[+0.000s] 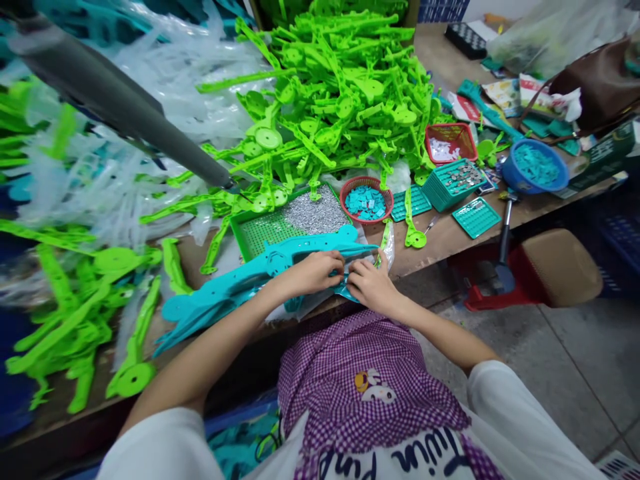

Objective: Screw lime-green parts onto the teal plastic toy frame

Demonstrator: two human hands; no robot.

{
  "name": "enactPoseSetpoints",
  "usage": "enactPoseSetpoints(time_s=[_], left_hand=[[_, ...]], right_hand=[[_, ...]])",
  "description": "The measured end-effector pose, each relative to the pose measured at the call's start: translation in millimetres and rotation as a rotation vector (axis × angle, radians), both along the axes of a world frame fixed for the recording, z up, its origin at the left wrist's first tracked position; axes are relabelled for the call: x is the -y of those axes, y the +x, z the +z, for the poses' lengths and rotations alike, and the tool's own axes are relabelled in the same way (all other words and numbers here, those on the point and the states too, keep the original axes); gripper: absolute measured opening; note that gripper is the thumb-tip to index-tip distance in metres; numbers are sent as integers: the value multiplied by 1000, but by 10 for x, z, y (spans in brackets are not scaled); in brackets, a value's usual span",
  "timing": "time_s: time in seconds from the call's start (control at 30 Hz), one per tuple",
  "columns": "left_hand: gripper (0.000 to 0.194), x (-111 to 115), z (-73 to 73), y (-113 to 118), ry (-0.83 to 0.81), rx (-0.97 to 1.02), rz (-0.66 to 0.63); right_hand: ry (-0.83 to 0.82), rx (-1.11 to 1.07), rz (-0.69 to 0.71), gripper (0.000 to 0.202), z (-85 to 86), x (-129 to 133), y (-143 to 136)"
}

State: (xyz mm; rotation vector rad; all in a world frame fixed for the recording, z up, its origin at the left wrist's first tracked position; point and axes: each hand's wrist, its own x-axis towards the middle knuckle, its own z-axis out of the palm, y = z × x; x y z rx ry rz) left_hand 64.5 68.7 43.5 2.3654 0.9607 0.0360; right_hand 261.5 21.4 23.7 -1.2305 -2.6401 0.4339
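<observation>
Both hands meet at the table's front edge over a long blue plastic part (225, 267) that lies slanted across the work spot. My left hand (323, 270) is closed, its fingers curled on the part near its right end. Close beside it, my right hand (371, 280) is bent round the same end, thumb and fingertips pressed in. Whatever small piece may sit between the fingertips is hidden. Behind the part stands a green perforated tray (260, 233) with many small metal pins (315, 212). A red basket (367, 200) holds small blue plates.
A tall heap of lime-green plastic arms (340, 87) fills the back, with more (65, 313) at the left. A dark grey pole (115, 93) slants in from the upper left. At right are stacked teal trays (453, 185), a blue bowl (536, 167), a hammer (507, 220) and a stool (565, 267).
</observation>
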Motion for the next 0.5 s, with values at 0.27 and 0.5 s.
enactPoseSetpoints(time_s=[0.27,0.5], left_hand=[[16,-80,38,12,-3,-48,-70],[19,-150,137,32,-13,-12,-195]], right_hand=[[-16,52,-25,21,36,-8,-63],[-88,95,-37,19,105,-39,-69]])
